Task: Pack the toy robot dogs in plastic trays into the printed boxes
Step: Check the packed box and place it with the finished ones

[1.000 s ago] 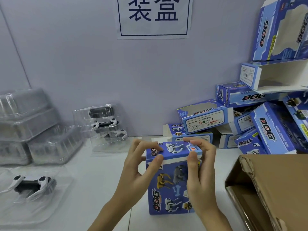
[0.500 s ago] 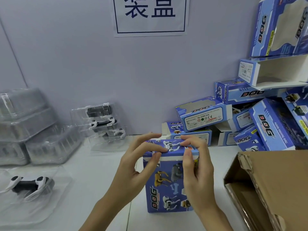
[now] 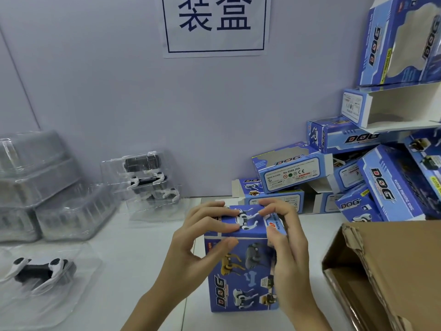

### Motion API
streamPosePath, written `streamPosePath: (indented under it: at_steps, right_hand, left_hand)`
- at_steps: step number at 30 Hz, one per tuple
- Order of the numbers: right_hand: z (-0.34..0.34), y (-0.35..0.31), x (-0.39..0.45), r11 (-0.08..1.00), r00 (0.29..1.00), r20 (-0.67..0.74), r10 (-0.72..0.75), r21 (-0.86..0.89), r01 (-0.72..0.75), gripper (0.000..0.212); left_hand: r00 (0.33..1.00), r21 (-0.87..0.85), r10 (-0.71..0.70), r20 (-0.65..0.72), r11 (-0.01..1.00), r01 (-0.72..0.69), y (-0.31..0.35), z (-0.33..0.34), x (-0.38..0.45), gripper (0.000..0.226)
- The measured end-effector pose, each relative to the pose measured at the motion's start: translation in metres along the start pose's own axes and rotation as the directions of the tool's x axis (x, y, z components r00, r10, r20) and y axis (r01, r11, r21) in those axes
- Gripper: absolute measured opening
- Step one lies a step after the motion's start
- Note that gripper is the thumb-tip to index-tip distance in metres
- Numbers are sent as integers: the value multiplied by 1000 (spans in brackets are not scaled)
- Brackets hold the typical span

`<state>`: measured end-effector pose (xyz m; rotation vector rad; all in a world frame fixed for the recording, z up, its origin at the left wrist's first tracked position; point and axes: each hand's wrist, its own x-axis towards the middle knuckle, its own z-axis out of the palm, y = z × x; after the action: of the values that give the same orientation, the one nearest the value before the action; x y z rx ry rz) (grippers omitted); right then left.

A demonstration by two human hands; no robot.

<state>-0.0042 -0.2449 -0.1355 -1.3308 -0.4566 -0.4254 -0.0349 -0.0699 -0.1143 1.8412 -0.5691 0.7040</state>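
A printed box (image 3: 241, 266) is standing upright on the white table (image 3: 143, 271), and it is being held at its top by both hands. The left hand (image 3: 198, 244) is curled round the upper left corner, its fingers lying across the closed top flap and its thumb pressing on the front face. The right hand (image 3: 286, 254) is gripping the upper right edge, its fingers bent over the flap; the box's right side is being hidden by that palm. What is inside the box cannot be seen.

Just beyond the grip, a heap of printed boxes (image 3: 372, 177) is lying against the wall; roughly ten are being counted, several open-ended, but the heap is being cut off at the right edge, so the number is uncertain. To the right of the grip, a brown carton (image 3: 391, 263) is only partly showing.

Left of the grip and further back, three toy dogs in clear trays (image 3: 145, 177) are stacked, blurred. Well to the left, one more toy dog in its tray (image 3: 40, 271) is lying flat. Behind it, about four empty clear trays (image 3: 35, 185) are piled, their edges hard to separate. A paper sign (image 3: 214, 25) on the wall is being cropped at the top.
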Motion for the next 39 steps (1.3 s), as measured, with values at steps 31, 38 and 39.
streamPosePath:
  at_steps: [31,38,39]
  right_hand:
    - [-44,26,22,822,670,499,549,-467,-326,95]
    - [-21,39,16,769,965,262,2,-618,166,108]
    - [-19,38,15,714,953,300,-40,-659,238,109]
  left_hand:
    - [877,-287,-369,-308,915,284,-40,-18,-1,37]
    - [659,-453,-747,-90,620,641,-39,-29,9,63]
    - [601,-530,-799,26,499,686,-38,-35,11,70]
